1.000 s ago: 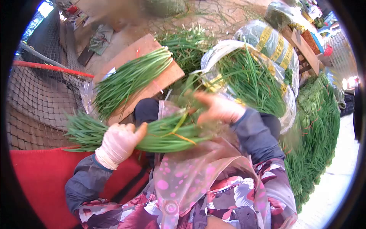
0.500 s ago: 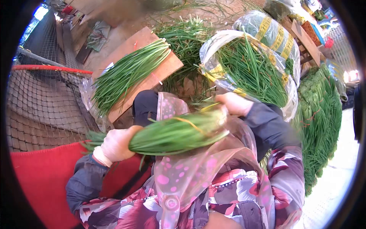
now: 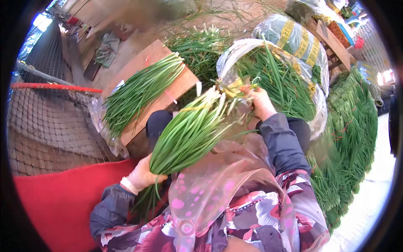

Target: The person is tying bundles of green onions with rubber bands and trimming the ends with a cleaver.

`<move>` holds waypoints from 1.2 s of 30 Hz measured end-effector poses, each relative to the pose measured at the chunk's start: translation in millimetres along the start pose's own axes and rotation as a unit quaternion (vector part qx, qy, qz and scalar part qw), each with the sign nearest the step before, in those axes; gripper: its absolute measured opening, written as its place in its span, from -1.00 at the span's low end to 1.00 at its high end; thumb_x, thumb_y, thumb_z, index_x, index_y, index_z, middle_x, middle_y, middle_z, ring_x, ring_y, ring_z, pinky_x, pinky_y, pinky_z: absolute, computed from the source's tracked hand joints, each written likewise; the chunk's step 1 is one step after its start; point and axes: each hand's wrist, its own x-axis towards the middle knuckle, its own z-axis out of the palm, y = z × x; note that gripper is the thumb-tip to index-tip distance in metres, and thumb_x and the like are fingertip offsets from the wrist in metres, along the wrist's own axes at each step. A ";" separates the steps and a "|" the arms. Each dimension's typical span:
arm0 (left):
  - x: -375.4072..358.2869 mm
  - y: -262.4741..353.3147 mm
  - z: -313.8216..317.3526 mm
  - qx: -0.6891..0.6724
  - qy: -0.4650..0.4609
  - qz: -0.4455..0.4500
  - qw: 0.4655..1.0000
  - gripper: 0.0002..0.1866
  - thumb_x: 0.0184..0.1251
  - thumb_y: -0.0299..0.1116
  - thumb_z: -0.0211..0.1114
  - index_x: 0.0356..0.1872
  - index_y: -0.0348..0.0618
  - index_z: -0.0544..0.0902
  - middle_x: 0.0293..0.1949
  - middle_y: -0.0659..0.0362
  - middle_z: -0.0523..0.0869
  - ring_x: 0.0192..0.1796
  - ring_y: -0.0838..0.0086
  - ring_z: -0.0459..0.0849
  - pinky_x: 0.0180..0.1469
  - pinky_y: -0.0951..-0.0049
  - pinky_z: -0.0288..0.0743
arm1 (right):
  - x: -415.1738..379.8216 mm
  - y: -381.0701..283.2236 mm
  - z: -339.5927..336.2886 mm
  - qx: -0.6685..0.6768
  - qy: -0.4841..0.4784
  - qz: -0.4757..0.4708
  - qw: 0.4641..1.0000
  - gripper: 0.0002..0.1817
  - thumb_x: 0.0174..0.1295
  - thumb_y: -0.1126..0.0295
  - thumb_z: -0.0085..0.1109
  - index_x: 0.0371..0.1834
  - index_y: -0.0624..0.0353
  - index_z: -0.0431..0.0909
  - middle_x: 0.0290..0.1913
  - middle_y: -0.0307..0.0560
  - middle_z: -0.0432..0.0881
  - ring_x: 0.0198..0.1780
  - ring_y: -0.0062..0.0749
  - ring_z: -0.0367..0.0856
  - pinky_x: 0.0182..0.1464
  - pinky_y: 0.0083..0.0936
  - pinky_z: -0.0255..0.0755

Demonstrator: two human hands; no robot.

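My left hand (image 3: 145,173) is wrapped round the leafy end of a bundle of green stalks (image 3: 189,130), whose pale ends point up and away from me. At those pale ends, my right hand (image 3: 261,103) is closed on some loose yellowish leaves (image 3: 237,89). A yellowish band seems to cross the bundle near its pale ends. Another bunch of stalks (image 3: 142,90) lies on a wooden board (image 3: 184,81) at the left, with a red tie under it.
Loose greens (image 3: 197,50) lie behind the board. An open plastic bag (image 3: 228,59) of greens stands right of centre. A tall green pile (image 3: 352,138) is at the right. Netting (image 3: 50,130) and a red cloth (image 3: 63,197) are at the left.
The bundle has tilted, its pale ends moving up and away while my left hand came lower. My right hand has moved off the pale ends, up and slightly right, with leaves in its fingers.
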 end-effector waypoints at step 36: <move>-15.0 40.1 3.9 0.754 0.178 0.174 0.608 -0.29 -0.25 -0.46 0.38 0.15 -0.15 0.52 -0.44 0.13 0.53 -0.40 0.22 0.58 -0.34 0.26 0.44 | 7.1 -24.3 29.7 -0.387 -0.280 0.001 0.879 -0.50 0.13 0.44 0.25 0.21 0.19 0.51 -0.11 -0.15 0.65 -0.11 -0.55 0.56 -0.06 -0.55 0.46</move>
